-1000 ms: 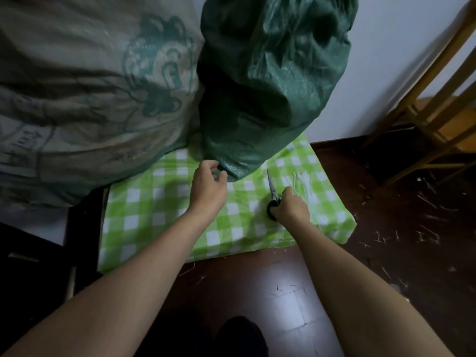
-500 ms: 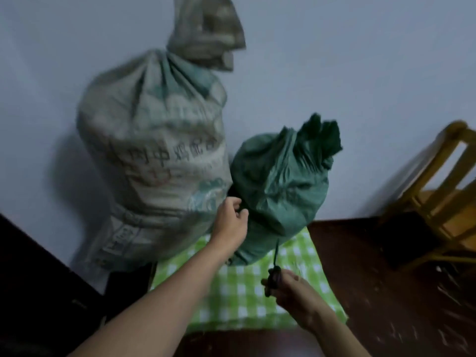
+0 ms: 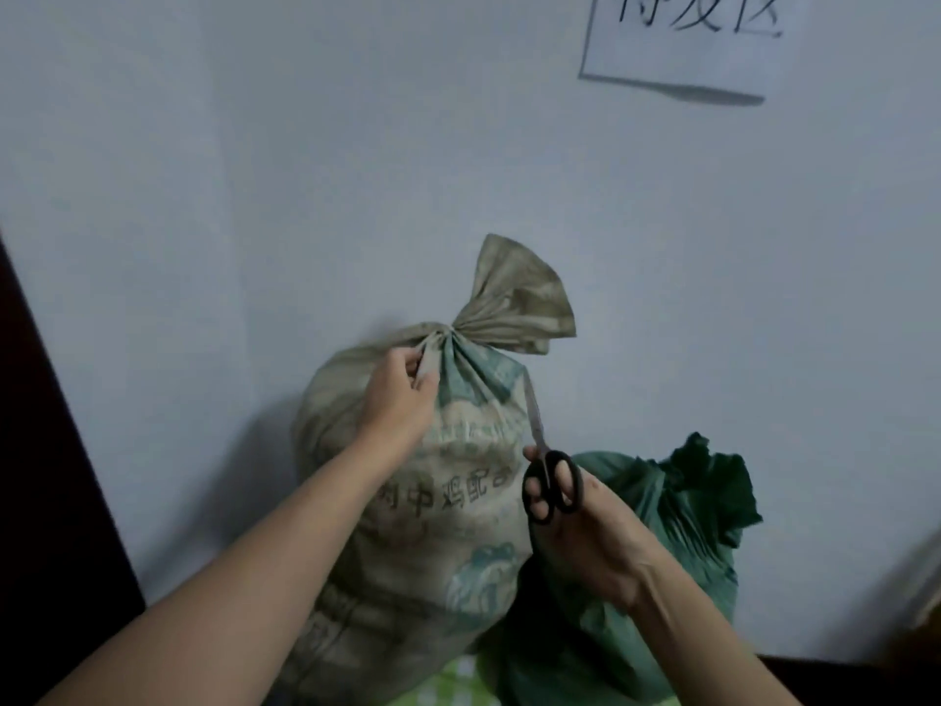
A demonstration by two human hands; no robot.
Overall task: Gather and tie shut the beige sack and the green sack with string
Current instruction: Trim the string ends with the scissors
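- Pinching just under the gathered neck of the beige sack (image 3: 422, 527): left hand (image 3: 402, 394), with thumb and fingertips closed on a pale fold or strand there. Cannot tell whether string or cloth.
- Gripping black-handled scissors (image 3: 552, 484): right hand (image 3: 585, 527), fingers through the loops. Blades seemingly together, pointing up along the beige sack's right shoulder and stopping short of the neck.
- Held apart, left hand higher at the neck, right hand lower in front of the seam between the two sacks.
- Standing upright against the pale wall (image 3: 254, 170), the beige sack, cinched near the top, with loose cloth fanning up and to the right above the cinch.
- Sitting just right of it and touching it, the lower green sack (image 3: 677, 527), its mouth bunched into a ruffled top. No tie legible on it.
- Showing under both sacks, a sliver of green checked cloth (image 3: 458, 680).
- Raised since half a second ago: left hand, then low at the junction of the sacks; right hand and scissors, then down over the checked cloth.
- Tilted upward as well, the view itself, now taking in a paper sign (image 3: 677, 48) high on the wall and no longer the wooden chair.
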